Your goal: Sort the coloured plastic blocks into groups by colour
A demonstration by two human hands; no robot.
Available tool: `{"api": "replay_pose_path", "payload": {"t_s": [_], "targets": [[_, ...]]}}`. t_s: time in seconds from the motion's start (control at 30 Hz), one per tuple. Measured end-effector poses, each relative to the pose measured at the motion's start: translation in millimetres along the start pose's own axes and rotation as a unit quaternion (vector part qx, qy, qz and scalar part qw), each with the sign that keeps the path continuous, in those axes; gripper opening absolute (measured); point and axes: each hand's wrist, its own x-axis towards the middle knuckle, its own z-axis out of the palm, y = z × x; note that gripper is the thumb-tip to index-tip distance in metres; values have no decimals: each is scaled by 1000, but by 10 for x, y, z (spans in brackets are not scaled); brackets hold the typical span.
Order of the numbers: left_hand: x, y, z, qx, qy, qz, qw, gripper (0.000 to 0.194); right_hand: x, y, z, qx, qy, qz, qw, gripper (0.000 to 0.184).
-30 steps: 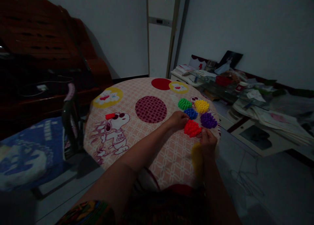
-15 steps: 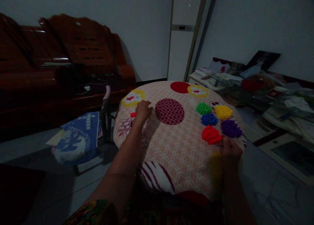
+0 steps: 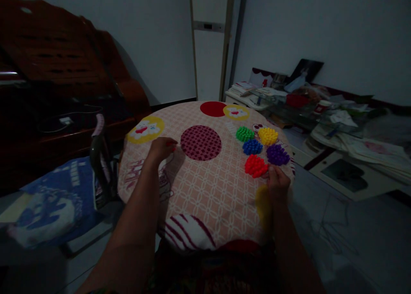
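Observation:
My left hand (image 3: 160, 150) is over the left part of the round table, its fingers pinched around a small red piece (image 3: 174, 148) that shows at the fingertips. Far to the right, the fingertips of my right hand (image 3: 278, 182) close at the right edge of a knobbly red heap (image 3: 255, 166), seemingly on one red piece. Behind that heap lie similar blue (image 3: 252, 147), green (image 3: 245, 134), yellow (image 3: 268, 136) and purple (image 3: 278, 154) heaps of small bright pieces. The exact shape of single pieces is too small to tell.
A patterned cloth (image 3: 221, 191) covers the table. To the left stand a chair (image 3: 98, 157) with a blue cloth bag (image 3: 64, 200) and a wooden sofa (image 3: 61, 67). Along the right, a low cabinet (image 3: 308, 159) is cluttered with papers and bags.
The view has turned left-to-right, so everything appears shifted left. A red piece beside my left hand now shows at its fingertips. My right hand stays at the red heap.

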Motion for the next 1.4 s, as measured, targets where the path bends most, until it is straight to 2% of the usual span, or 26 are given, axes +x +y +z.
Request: {"api": "replay_pose_path", "payload": {"t_s": [0.07,0.17,0.23,0.3,0.4,0.6,0.67,0.8,0.87,1.0,1.17,1.27,1.4], "targets": [[1,317,139,-23,-36,39,998,20,4,3,0,-3,2,0,1000,48],[-84,847,412,-90,-94,131,983,24,12,19,-1,-5,2,0,1000,47],[-166,1153,621,-157,-148,147,965,21,17,33,-3,-6,-2,-1,1000,46],[-236,1380,819,-190,-196,153,950,20,20,46,-5,-5,-7,-4,1000,45],[-298,1579,1044,-149,-214,183,948,24,22,55,-7,-1,-8,-13,1000,46],[-377,1657,1242,-76,-201,213,953,32,14,54,1,6,-6,-18,1000,48],[-400,1622,1257,-31,-187,219,957,33,12,55,3,4,-5,-17,1000,48],[-397,1537,1221,78,-147,250,954,22,15,55,2,0,-10,-11,1000,47],[-384,1518,1196,93,-141,251,953,20,17,53,1,-5,-10,-10,1000,48],[-394,1578,1235,-4,-112,231,966,15,21,36,0,-12,-12,-8,1000,48],[-456,1758,1455,-159,-71,157,972,12,16,13,-1,-3,-13,-5,1000,46],[-506,1818,1557,-194,-46,127,972,10,13,15,-1,-3,-15,-9,1000,45],[-597,1840,1544,-185,-43,139,972,16,12,11,-3,-5,-18,-2,1000,47]]}}
